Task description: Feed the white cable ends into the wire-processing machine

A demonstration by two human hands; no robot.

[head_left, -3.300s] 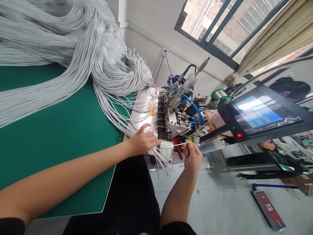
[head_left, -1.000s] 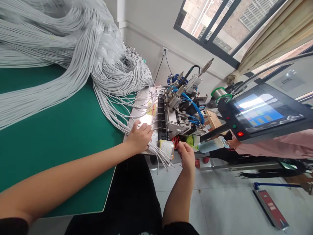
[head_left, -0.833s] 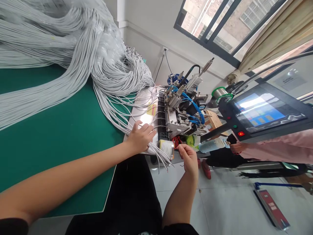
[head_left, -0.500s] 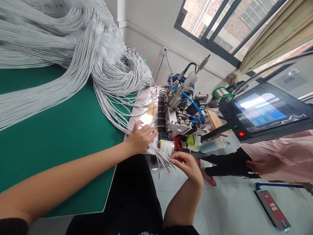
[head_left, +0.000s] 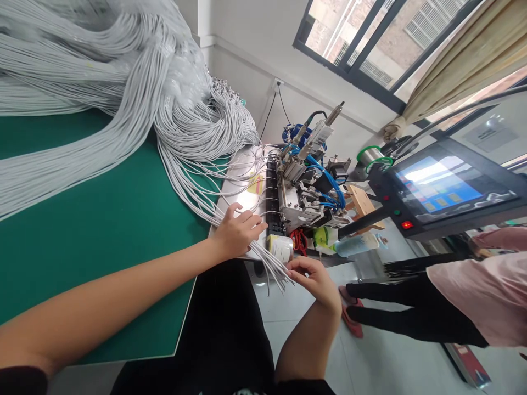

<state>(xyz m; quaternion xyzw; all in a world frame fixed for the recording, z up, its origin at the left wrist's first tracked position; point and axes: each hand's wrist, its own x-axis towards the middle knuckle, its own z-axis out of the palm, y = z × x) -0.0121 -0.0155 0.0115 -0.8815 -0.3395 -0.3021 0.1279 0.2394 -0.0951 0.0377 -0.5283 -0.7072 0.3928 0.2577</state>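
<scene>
My left hand is closed over a bunch of thin white cables at the front end of the metal plate. Their loose ends fan out past it to the right. My right hand pinches the tip of one or more of these ends between thumb and fingers; exactly how many is hidden. Just beyond the ends is a white roll with a yellow edge. Other cables run over the plate into a black slotted rail on a machine with blue air tubes.
A large heap of white cables covers the back of the green table. Red-handled scissors and a bottle lie beside the machine. A screen panel juts in at right. A person in pink stands beyond it.
The person in pink has shifted and turned at the right. The upper cylinder on the machine has moved slightly. My hands stay nearly in place on the cables.
</scene>
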